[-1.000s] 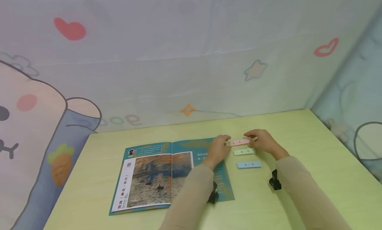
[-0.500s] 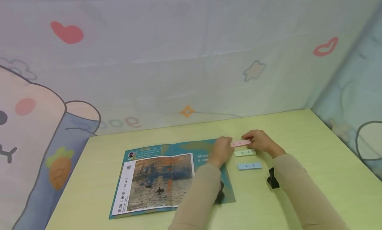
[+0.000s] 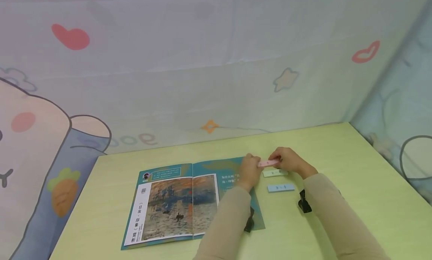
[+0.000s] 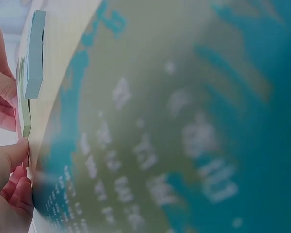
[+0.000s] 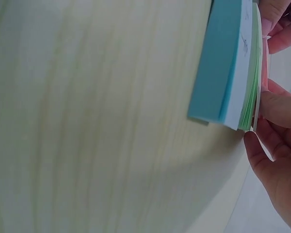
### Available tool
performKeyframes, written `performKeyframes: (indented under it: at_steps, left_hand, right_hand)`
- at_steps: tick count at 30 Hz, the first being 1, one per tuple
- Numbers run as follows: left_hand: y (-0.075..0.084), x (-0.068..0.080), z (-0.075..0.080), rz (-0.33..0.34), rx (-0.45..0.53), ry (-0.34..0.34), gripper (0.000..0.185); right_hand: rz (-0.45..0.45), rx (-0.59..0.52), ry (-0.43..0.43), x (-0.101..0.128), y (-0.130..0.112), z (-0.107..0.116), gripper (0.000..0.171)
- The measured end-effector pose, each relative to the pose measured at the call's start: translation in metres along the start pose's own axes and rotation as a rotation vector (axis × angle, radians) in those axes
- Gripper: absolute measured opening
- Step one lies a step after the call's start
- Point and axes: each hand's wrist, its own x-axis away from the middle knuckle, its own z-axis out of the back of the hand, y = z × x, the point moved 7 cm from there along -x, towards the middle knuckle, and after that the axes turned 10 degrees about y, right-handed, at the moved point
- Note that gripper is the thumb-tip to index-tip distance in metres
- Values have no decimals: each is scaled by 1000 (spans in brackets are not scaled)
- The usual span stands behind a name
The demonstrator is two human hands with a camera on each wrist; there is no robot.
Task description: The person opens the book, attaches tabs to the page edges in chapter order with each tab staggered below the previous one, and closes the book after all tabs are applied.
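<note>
A pink sticky-note strip [image 3: 268,163] is held just above the table between both hands. My left hand [image 3: 251,169] pinches its left end and my right hand [image 3: 286,159] pinches its right end. Under it on the yellow-green table [image 3: 351,185] lie a pale green pad [image 3: 275,173] and a blue pad [image 3: 281,187]. The right wrist view shows the blue pad [image 5: 218,58] and green pad [image 5: 250,97] edge-on, with fingers [image 5: 276,111] beside them. An open magazine [image 3: 175,203] with a sunset painting lies to the left, under my left forearm; its teal page [image 4: 184,126] fills the left wrist view.
A patterned cloth backdrop [image 3: 202,65] rises right behind the table and along its right side. Black wrist-camera mounts [image 3: 303,202] hang under both forearms. Bare tabletop lies to the right of the pads and in front of the magazine.
Both hands have drawn a little closer together on the pink strip, which now sits slightly lower and more tilted. The pads and magazine have not moved.
</note>
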Motion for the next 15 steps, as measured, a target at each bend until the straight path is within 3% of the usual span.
performKeyframes:
  at_steps: [6,11,15]
  left_hand:
    - [-4,-2,3,12,24,12,17]
    - [-4,-5,6,-17,40,0,19]
    - [-3,-8,10,-44,68,-10,20]
  right_hand:
    - [-16,-28,-16,-2,-5,2,17]
    - [-33,-46,-21,-1,-10,8,20]
    - [26,-26,-10,-1,-16,14,19]
